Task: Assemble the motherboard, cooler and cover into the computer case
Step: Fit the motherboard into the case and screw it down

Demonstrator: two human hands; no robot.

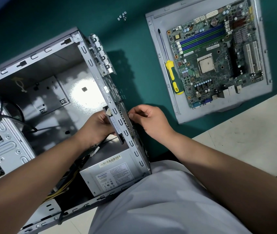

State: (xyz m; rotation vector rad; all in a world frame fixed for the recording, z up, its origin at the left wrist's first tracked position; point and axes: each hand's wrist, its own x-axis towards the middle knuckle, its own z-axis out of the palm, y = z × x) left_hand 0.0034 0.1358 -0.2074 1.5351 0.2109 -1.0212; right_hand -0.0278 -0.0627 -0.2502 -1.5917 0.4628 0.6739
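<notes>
The open grey computer case (33,54) lies on its side on the green table. Inside the case my left hand (97,125) grips a black fan (115,125) and holds it against the rear wall (122,115). Outside that wall my right hand (147,119) has its fingertips pinched at the grille; anything held in them is too small to see. The green motherboard (218,53) lies on the grey cover panel (159,39) at the upper right, apart from both hands.
A yellow-and-green screwdriver (173,73) lies on the cover panel beside the motherboard. Several small screws (122,15) sit on the table at the top. The power supply (112,171) with yellow cables (61,191) fills the case's near corner. Black cables (16,119) cross the left.
</notes>
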